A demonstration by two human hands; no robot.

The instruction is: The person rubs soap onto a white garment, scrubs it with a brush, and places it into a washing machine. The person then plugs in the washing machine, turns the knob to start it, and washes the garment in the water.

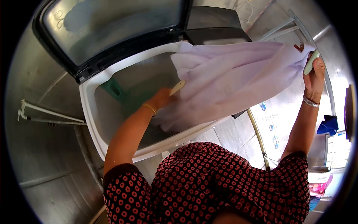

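Note:
A pale lavender cloth (238,74) hangs stretched from the upper right down into the open washing machine tub (91,108). My right hand (315,74), raised at the far right, is closed on the cloth's gathered end, with a small pale green oblong piece (311,62) in its fingers. Over the tub, my left hand (161,99) is closed beside the cloth, somewhat blurred. A flat cream piece (178,88) with a small dark dot juts from its fingers; its kind is unclear. The cloth's lower end drops inside the tub.
The machine's dark-framed lid (112,30) stands raised behind the tub. A green panel (113,89) shows inside. White pipes (52,115) lie left of it. A metal ladder-like frame (294,26) and a blue cloth (328,125) are at the right.

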